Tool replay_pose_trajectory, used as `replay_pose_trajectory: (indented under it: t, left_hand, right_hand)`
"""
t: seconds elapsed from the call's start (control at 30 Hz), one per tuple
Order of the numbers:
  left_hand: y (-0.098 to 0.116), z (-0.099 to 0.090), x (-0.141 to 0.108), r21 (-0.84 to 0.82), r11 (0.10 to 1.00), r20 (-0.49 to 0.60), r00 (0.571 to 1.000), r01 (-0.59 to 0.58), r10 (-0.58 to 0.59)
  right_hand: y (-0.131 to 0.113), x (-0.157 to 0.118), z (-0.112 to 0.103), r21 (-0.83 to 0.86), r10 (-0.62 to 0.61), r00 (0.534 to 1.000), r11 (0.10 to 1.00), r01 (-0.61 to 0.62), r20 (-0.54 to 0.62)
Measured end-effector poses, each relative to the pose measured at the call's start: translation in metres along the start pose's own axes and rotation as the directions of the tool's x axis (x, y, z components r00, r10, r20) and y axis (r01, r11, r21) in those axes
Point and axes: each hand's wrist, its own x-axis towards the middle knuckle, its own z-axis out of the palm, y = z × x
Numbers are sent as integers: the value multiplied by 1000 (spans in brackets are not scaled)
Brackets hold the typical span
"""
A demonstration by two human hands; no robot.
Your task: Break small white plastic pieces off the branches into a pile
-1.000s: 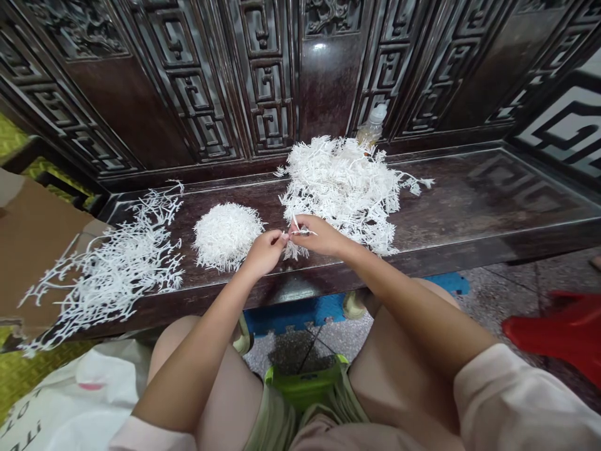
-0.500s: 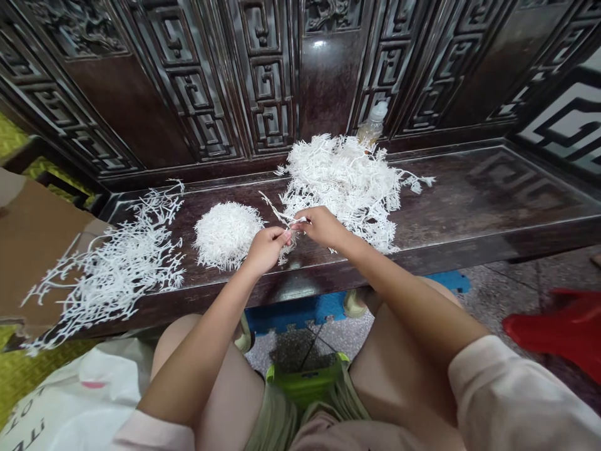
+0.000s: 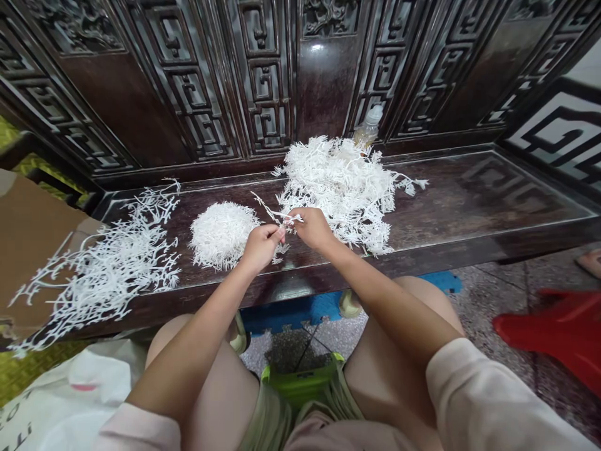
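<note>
A white branched plastic-looking twig (image 3: 267, 209) with feathery tips is held between my hands, over the bench's front half. My right hand (image 3: 312, 227) pinches its stem, fingers closed. Close beside it, my left hand (image 3: 261, 247) has thumb and forefinger pressed together on the same twig, though its fingertips cover the exact spot. Just behind my right hand rises a large heap of white feathery twigs (image 3: 340, 178). Left of my left hand sits a rounded pile of small white sprigs (image 3: 223, 235). Barer white branches (image 3: 119, 260) lie tangled farther left.
A carved wooden backrest (image 3: 323, 88) stands behind the dark bench (image 3: 451, 213). Near it is a clear bottle (image 3: 369, 128) with a white cap. Cardboard (image 3: 32, 232) and a white bag (image 3: 79, 388) are at left. On the right floor stands a red stool (image 3: 554, 332).
The whole view has shifted slightly. Both hands stay close together on the twig, with only a small change in finger position.
</note>
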Motion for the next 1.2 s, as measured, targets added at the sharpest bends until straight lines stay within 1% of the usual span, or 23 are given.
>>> replay_pose_trajectory:
  t: [0.17, 0.3, 0.37, 0.4, 0.43, 0.47, 0.5, 0.53, 0.57, 0.6, 0.63, 0.67, 0.7, 0.73, 0.77, 0.8, 0.87, 0.93, 0.97, 1.03, 1.1, 1.2]
  left_hand:
    - [3, 3, -1, 24, 999, -30, 999, -40, 41]
    - [1, 1, 3, 45, 997, -42, 997, -59, 61]
    - [3, 2, 0, 52, 997, -48, 997, -59, 62]
    - [6, 4, -4, 49, 997, -40, 997, -67, 69]
    - [11, 7, -9, 41, 995, -3, 996, -90, 91]
    - [17, 11, -16, 25, 991, 60, 990, -128, 126]
    - [23, 16, -22, 0, 985, 133, 976, -172, 171]
    - [29, 19, -28, -30, 976, 215, 952, -216, 217]
    - [34, 22, -32, -53, 970, 243, 939, -239, 245]
    - [38, 21, -34, -54, 969, 220, 943, -242, 248]
    - [39, 18, -33, -24, 972, 149, 960, -235, 236]
    - [37, 12, -28, 42, 971, 50, 971, -234, 232]
    - [33, 2, -21, 128, 966, -54, 971, -223, 231]
    - [26, -10, -14, 222, 955, -151, 961, -197, 234]
    - [17, -23, -5, 310, 940, -236, 947, -141, 219]
    - [7, -36, 2, 391, 919, -285, 942, -55, 178]
    - [-14, -59, 12, 525, 842, -301, 952, 124, 47]
    - [-32, -72, 17, 602, 757, -295, 952, 253, -84]
    - [-39, -75, 18, 619, 725, -305, 943, 302, -133]
    - [-47, -76, 19, 622, 682, -354, 915, 385, -194]
    - [-49, -74, 20, 606, 662, -399, 889, 441, -226]
    - [-49, -71, 23, 567, 655, -457, 852, 501, -256]
  right_hand:
    - [-3, 0, -2, -30, -10, 999, 1000, 9, -42]
    - [-7, -3, 3, -31, -20, 998, 999, 18, -65]
    - [-5, -3, 4, -32, -23, 998, 999, 21, -60]
    - [-2, -1, 2, -40, -5, 998, 999, 2, -67]
    - [3, 1, -2, -53, 41, 995, 998, -46, -89]
    - [9, 5, -8, -65, 110, 986, 991, -119, -123]
    - [16, 10, -16, -76, 200, 965, 974, -215, -169]
    - [23, 14, -25, -70, 301, 929, 944, -322, -217]
    - [29, 18, -36, -50, 363, 904, 922, -383, -228]
    - [34, 21, -45, -43, 383, 898, 915, -401, -218]
    - [37, 22, -52, -43, 384, 902, 916, -400, -199]
    - [38, 21, -58, -24, 391, 905, 916, -400, -166]
    - [36, 19, -60, 16, 410, 905, 911, -411, -112]
    - [32, 16, -60, 63, 433, 900, 901, -430, -45]
    - [27, 12, -58, 113, 453, 891, 884, -453, 29]
    - [22, 8, -55, 158, 468, 878, 864, -478, 96]
    - [12, 2, -48, 216, 482, 857, 830, -514, 184]
    - [7, 0, -41, 239, 486, 846, 814, -529, 219]
    - [7, 0, -38, 242, 483, 843, 811, -533, 235]
    - [8, 1, -34, 245, 470, 838, 809, -535, 277]
    - [10, 2, -31, 247, 454, 836, 810, -531, 309]
    - [10, 1, -26, 257, 418, 840, 819, -513, 345]
